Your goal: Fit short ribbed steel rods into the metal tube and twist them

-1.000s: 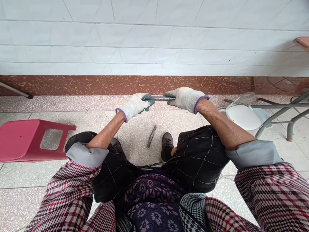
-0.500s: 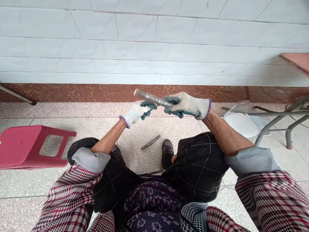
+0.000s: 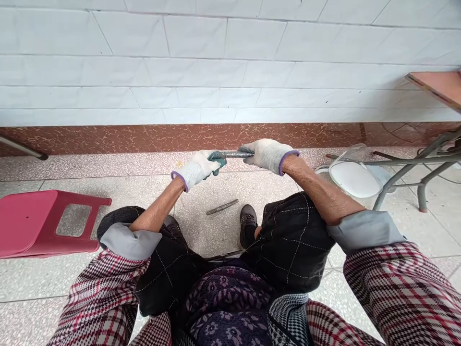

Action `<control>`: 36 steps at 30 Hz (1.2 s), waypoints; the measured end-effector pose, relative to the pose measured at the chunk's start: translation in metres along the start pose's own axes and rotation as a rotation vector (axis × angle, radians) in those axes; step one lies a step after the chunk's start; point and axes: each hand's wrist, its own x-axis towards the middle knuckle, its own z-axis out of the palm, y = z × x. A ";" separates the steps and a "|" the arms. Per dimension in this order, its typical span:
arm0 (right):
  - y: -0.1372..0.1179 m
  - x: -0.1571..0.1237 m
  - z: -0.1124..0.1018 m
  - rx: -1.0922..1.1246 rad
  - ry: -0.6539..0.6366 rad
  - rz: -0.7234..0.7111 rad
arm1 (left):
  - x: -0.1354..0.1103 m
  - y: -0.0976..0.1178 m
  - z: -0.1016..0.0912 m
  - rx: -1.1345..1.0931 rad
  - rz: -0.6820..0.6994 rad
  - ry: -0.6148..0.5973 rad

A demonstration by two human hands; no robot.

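Note:
A thin silvery rod (image 3: 233, 154) with a ridged, thread-like or wire-wound surface is held level in front of me, close to the wall base. Its left end is inside my left hand (image 3: 204, 166), whose gloved fingers are wrapped round it. At the other end, my right hand (image 3: 269, 154) grips the rod between thumb and fingers. Both gloves are whitish with green palms and purple cuffs. Only the stretch between the hands shows; both ends are covered. A second, similar ridged rod (image 3: 222, 207) lies on the floor below, between my feet.
A red plastic stool (image 3: 30, 216) stands to the left. To the right are a white lidded bin (image 3: 355, 178) and a table (image 3: 437, 89) with grey metal legs. The tiled wall (image 3: 230, 72) rises just beyond my hands. My shoe (image 3: 248, 222) is near the floor rod.
The rod has swung from tilted, with its left end up and free, to level. My left hand has closed round that end. My right hand has moved slightly left.

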 end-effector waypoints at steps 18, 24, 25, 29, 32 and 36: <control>-0.011 -0.027 -0.010 0.507 -0.247 -0.191 | 0.009 -0.008 -0.015 -0.170 0.132 -0.011; 0.003 -0.010 0.002 0.236 -0.198 -0.084 | 0.001 -0.007 -0.010 0.024 0.007 -0.020; 0.003 -0.006 0.004 0.209 -0.174 -0.066 | 0.000 -0.005 -0.008 0.048 -0.012 -0.010; 0.002 0.004 0.005 0.114 -0.025 -0.023 | -0.001 0.000 -0.003 0.068 -0.009 0.030; -0.001 0.003 0.000 0.077 0.128 -0.049 | -0.001 0.002 0.002 -0.012 -0.021 0.020; -0.013 -0.009 -0.006 0.374 0.109 -0.026 | 0.000 0.001 0.004 -0.254 0.009 -0.020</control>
